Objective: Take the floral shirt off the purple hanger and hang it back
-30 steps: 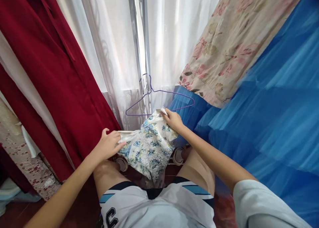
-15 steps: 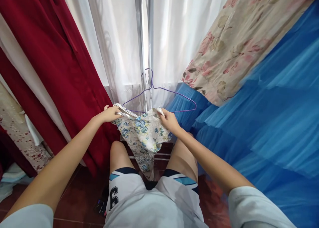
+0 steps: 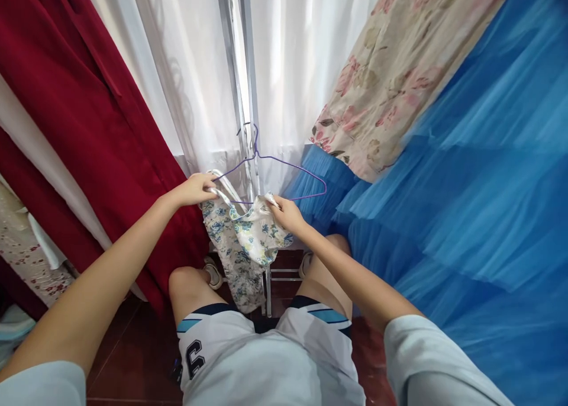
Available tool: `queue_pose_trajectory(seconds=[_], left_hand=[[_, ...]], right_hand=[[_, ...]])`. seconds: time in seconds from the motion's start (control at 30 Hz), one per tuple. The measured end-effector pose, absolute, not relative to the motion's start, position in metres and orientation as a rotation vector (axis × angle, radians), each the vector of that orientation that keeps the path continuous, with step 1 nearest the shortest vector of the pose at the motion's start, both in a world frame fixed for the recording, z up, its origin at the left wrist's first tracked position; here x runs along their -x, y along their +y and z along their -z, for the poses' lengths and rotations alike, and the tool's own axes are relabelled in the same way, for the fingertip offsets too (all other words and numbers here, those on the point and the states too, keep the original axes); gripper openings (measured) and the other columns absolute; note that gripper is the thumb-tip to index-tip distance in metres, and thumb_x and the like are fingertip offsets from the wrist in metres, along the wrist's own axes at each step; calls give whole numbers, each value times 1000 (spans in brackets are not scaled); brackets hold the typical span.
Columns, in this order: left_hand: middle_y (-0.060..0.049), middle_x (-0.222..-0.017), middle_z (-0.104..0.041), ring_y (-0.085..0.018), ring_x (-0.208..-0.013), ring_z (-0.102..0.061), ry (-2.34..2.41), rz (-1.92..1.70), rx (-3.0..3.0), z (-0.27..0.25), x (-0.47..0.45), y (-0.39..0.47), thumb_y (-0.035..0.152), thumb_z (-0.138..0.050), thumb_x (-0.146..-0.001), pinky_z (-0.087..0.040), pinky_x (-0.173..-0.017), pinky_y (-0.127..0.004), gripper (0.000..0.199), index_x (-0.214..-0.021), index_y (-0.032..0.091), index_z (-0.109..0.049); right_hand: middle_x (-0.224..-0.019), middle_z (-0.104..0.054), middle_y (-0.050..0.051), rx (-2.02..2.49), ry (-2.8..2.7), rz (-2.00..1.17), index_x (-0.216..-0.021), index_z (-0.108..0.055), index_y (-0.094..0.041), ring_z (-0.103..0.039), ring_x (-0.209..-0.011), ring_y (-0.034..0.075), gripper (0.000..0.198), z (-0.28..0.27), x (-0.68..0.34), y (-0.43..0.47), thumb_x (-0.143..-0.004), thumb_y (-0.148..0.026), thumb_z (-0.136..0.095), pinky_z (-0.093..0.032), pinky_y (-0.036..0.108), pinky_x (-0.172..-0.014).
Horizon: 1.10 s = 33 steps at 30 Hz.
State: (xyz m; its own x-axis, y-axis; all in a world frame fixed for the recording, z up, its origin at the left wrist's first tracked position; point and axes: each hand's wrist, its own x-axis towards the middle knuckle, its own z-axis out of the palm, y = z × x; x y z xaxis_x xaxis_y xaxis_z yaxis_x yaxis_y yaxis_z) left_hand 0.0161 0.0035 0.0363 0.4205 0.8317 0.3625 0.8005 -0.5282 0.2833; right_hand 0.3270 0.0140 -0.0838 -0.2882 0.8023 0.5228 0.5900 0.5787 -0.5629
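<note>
Between red cloth (image 3: 133, 157) and blue tulle (image 3: 444, 216), a floral garment (image 3: 261, 234) hangs from both hands: the left hand (image 3: 197, 188) pinches its white straps (image 3: 228, 184) at one end of a purple hanger (image 3: 288, 161), while the right hand (image 3: 288, 215), well apart, grips the far edge, a spread that likely keeps the neckline open. A metal stand (image 3: 268, 293) apparently bears the hanger, sparing both hands. Half a second earlier, the hanger's left corner shows; now it is hidden, strap-looping unclear, and the garment's tail sits farther left, baring the post.
</note>
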Motion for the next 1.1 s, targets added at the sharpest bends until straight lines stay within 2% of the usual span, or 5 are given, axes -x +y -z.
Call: queue_pose_trajectory(seconds=[0.2,0.47,0.77,0.93,1.1], left_hand=[[2,-63,-51,-13,-62,-47,1468,-1172,-2314,-43,-50,16,37,-66,-71,-37,-60,-24,23,-68,16,-58],[-4,-103,-70,-22,-93,-62,1349,-1285,-2269,-23,-60,13,37,-60,-78,-47,-82,-29,39,-110,18,-70],[-6,-114,-73,-26,-107,-65,1355,-1329,-2192,-15,-61,7,39,-65,-80,-48,-95,-34,40,-113,18,-74],[-6,-120,-71,-27,-113,-64,1360,-1300,-2192,-17,-56,3,40,-66,-81,-47,-98,-35,43,-117,19,-74],[-6,-106,-74,-26,-101,-65,1470,-1338,-2261,-17,-43,8,46,-65,-80,-48,-94,-34,38,-103,18,-76]], right_hand=[[-91,-74,3,1093,-1871,-428,-100,-71,-24,-67,-88,26,34,84,-333,8,-94,-45,-45,-47,31,-78],[-133,-63,11,926,-1314,-165,-132,-61,-18,-55,-128,24,52,68,-406,27,-95,-49,-43,-39,40,-111],[-107,-71,9,1000,-1616,20,-121,-67,-17,-64,-98,27,50,26,-454,39,-79,-44,-67,-49,40,-91],[-94,-65,7,904,-1771,-20,-87,-72,-17,-60,-93,23,23,15,-475,43,-80,-38,-66,-48,36,-86],[-57,-53,-1,944,-1719,-704,-65,-61,-18,-52,-57,15,37,0,-472,50,-79,-51,-68,-45,29,-59]])
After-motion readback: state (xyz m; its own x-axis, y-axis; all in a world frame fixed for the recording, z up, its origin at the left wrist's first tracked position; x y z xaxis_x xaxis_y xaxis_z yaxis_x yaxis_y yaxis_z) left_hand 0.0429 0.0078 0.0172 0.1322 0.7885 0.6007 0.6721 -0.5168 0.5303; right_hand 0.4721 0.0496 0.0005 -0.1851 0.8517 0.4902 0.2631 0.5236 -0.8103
